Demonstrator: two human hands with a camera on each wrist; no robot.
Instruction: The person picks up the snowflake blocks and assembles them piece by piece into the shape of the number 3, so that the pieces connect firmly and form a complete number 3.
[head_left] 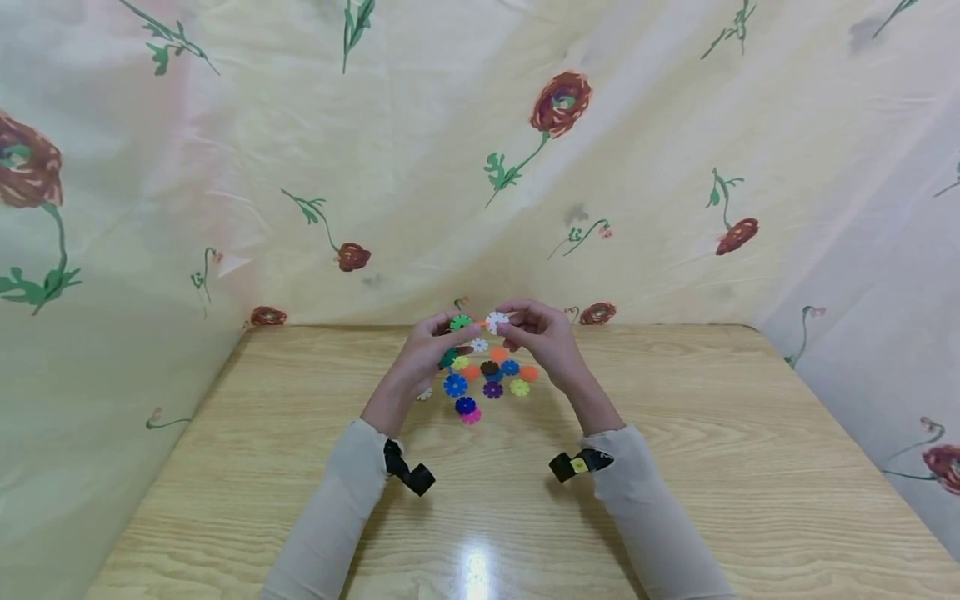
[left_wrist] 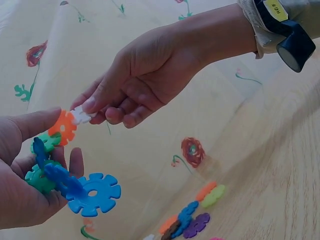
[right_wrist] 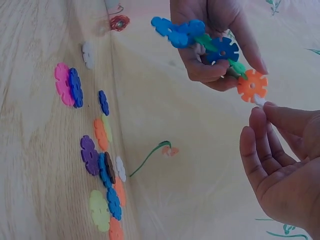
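Note:
Above the table, my left hand grips a chain of notched plastic flower discs joined at their slots. In the left wrist view the chain has blue discs, green discs and an orange disc at its far end, near the left thumb. My right hand pinches a white notched disc between thumb and fingers. The white disc's edge meets the orange disc; whether their slots are fully engaged I cannot tell. Fingers cover part of the chain and of the white disc.
Several loose discs lie below the hands on the wooden table, among them a pink disc, a purple disc, a brown disc and a yellow disc. Flowered cloth hangs behind and beside the table.

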